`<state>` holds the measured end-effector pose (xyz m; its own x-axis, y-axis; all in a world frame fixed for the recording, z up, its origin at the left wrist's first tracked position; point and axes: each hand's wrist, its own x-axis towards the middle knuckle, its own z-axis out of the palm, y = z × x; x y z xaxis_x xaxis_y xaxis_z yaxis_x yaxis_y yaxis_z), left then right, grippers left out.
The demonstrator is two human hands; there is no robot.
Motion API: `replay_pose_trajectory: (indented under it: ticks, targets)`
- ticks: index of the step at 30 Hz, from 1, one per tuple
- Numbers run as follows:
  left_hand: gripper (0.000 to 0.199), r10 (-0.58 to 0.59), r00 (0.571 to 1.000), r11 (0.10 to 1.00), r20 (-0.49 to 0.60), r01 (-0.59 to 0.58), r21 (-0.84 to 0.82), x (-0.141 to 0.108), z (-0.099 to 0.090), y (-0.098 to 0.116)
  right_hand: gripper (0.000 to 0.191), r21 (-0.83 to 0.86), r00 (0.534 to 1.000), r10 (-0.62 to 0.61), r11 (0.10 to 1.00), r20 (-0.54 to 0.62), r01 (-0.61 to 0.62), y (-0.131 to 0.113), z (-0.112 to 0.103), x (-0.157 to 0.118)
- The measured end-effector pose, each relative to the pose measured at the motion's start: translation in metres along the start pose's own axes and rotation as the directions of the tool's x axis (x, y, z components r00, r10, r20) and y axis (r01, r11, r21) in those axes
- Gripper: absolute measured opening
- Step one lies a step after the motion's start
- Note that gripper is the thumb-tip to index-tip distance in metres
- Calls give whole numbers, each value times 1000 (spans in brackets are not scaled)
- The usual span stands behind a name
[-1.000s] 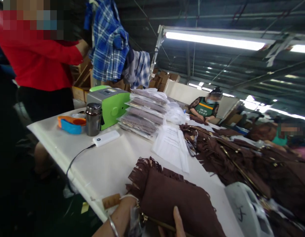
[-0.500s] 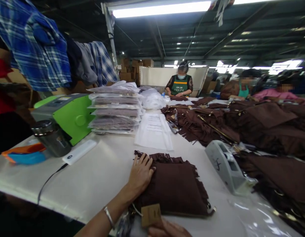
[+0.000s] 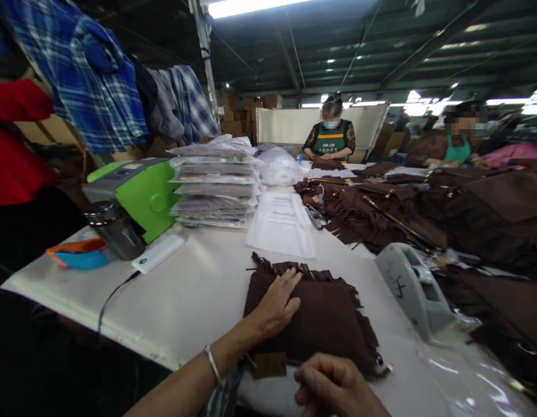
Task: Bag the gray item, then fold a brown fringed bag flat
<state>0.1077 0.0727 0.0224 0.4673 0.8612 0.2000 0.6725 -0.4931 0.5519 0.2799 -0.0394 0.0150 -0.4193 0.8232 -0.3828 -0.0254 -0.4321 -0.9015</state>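
Under hand, fringed (brown) bag.

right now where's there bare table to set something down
The widest bare patch of table lies between the white power bank and the fringed brown bag under the left hand. A narrower strip separates that bag from the grey tape dispenser. Heaped brown bags crowd the right.

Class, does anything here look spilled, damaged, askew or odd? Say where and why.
Nothing looks spilled or clearly damaged. The brown fringed bags at the right lie jumbled, unlike the neatly stacked packets. The cable from the white device droops over the table's edge, where it might snag.
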Motion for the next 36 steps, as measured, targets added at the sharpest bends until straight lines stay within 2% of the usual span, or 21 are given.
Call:
replay_pose_trajectory:
  ticks: [2, 3, 5, 7, 9, 12, 14, 17, 20, 23, 25, 28, 32, 36]
  targets:
    - [50, -28, 997, 969, -73, 9, -246, 0, -25, 1, 42, -203, 992, -122, 973, -44, 111, -16, -2, 3]
    - [44, -77, 991, 949, -112, 38, -313, -3, -38, 0, 36, -336, 977, -211, 923, -43, 185, -24, -1, 6]
    - [29, -156, 977, 939, -149, 100, -329, -19, -60, -5, 24, -588, 919, -394, 739, 20, 330, -36, 2, 14]
    - [19, -177, 972, 958, -154, 134, -255, -47, -70, -10, 17, -742, 861, -497, 536, 107, 402, -44, 9, 25]
    - [12, -160, 979, 978, -130, 138, -157, -81, -66, -13, 16, -836, 843, -514, 383, 160, 392, -48, 21, 36]
    - [6, -198, 973, 980, -120, 197, -23, -124, -47, -12, 10, -931, 864, -462, 185, 201, 316, -46, 44, 51]
    - [12, -233, 961, 971, -151, 238, 15, -141, -36, -11, 3, -961, 889, -406, 81, 212, 265, -40, 58, 59]
    - [16, -248, 954, 968, -168, 252, 7, -148, -27, -12, 19, -979, 921, -338, -2, 193, 204, -32, 71, 68]
    - [18, -251, 952, 968, -174, 251, -20, -147, -21, -20, 15, -990, 954, -271, 31, 125, 139, -31, 74, 75]
    - [31, -234, 937, 972, -261, 233, -32, -149, -10, -32, 10, -993, 977, -208, 100, 43, 65, -40, 73, 79]
    - [42, -200, 922, 979, -330, 205, -20, -151, -2, -39, 11, -989, 980, -201, 141, 6, 35, -49, 71, 80]
    - [47, -165, 906, 983, -389, 183, 9, -153, 5, -42, 11, -973, 976, -220, 224, 2, 53, -61, 66, 84]
    - [37, -165, 912, 980, -376, 194, 40, -155, -1, -34, 15, -902, 989, -144, 421, 44, 101, -69, 53, 91]
    - [22, -147, 935, 982, -322, 178, 69, -156, -13, -30, 9, -878, 994, -100, 472, 39, 82, -69, 37, 94]
